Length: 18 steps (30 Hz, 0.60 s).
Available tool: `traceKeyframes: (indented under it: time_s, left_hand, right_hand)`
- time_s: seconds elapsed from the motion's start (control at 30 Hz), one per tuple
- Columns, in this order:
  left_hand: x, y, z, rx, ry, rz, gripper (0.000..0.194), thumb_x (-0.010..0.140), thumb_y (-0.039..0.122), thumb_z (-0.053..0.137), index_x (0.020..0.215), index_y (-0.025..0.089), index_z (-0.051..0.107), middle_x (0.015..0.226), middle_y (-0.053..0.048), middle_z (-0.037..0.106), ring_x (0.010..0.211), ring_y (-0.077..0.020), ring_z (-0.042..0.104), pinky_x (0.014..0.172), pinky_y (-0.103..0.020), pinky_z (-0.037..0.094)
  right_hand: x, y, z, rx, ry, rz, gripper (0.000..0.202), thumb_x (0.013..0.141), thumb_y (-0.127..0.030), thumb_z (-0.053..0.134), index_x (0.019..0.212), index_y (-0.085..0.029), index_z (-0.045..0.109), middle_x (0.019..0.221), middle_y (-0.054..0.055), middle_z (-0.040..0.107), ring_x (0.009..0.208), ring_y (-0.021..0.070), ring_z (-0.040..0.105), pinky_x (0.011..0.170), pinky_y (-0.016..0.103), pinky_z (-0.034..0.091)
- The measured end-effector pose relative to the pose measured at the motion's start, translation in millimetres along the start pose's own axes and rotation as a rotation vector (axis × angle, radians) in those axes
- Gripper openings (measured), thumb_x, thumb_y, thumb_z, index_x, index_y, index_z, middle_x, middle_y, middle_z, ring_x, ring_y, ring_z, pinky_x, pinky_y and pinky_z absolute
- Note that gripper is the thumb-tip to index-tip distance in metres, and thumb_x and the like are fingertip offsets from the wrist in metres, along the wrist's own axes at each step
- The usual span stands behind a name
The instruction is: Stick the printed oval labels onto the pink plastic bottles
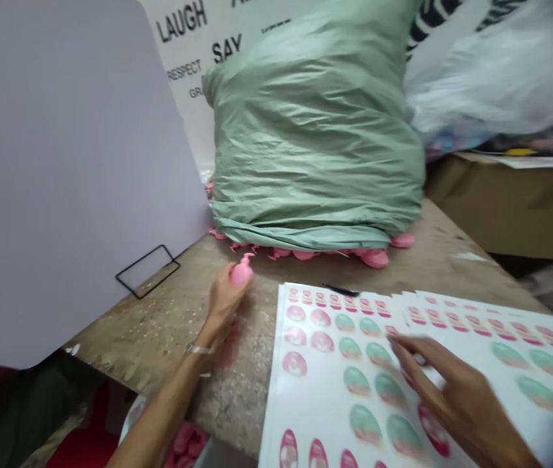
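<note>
My left hand [227, 296] is closed around a small pink plastic piece [242, 272] with a rounded body and a thin bent neck, just above the worn table. Over the printed sticker sheets, my right hand [444, 383] has its thumb and forefinger pinched at a small pink sticker [392, 330]. The top sticker sheet [315, 390] carries pink and green ovals and a row of small pink labels, with bare white patches at its left. More pink pieces [374, 258] poke out under a stuffed green bag [315, 143].
A large pale panel [71, 169] stands at the left, with a black wire frame [147, 272] at its foot. A cardboard box [505, 208] with a white plastic bag [500, 84] above it is at the right. A thin black item [343, 290] lies at the sheets' top edge.
</note>
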<state>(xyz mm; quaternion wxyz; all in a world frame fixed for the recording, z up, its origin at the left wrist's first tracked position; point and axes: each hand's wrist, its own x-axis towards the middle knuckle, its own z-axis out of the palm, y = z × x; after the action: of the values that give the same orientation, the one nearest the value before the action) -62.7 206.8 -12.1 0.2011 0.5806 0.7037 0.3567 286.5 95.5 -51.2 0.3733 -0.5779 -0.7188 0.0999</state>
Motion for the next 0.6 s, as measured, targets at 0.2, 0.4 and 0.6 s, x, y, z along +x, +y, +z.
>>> traceKeyframes:
  time_s: [0.2,0.4,0.6]
  left_hand:
    - [-133,9,-25.6,-1.049,-0.167,-0.518,0.039,0.066,0.043,0.076,0.092,0.018,0.06,0.075,0.001,0.06,0.061,-0.0119,0.058,0.053,-0.023,0.049]
    - [-172,32,-19.6,-1.207,-0.105,-0.685,0.042,0.067,0.025,0.078,0.105,0.024,0.06,0.081,0.001,0.067,0.06,-0.0118,0.062,0.05,-0.021,0.052]
    - [-181,29,-30.2,-1.353,-0.028,-0.828,0.03,0.072,0.005,0.067,0.1,0.014,0.06,0.084,-0.004,0.07,0.065,-0.0138,0.066,0.055,-0.024,0.057]
  right_hand:
    - [91,-22,50,-0.452,-0.192,0.032,0.032,0.093,-0.029,0.04,0.116,-0.018,0.061,0.111,0.013,0.061,0.101,0.0259,0.054,0.084,0.038,0.042]
    - [108,-25,63,-0.522,-0.26,0.015,0.032,0.094,-0.027,0.041,0.115,-0.017,0.061,0.116,0.017,0.056,0.11,0.0306,0.044,0.088,0.044,0.032]
    - [126,-16,73,-0.521,-0.344,0.018,0.032,0.096,-0.028,0.04,0.115,-0.012,0.059,0.114,0.017,0.058,0.112,0.0281,0.047,0.094,0.046,0.033]
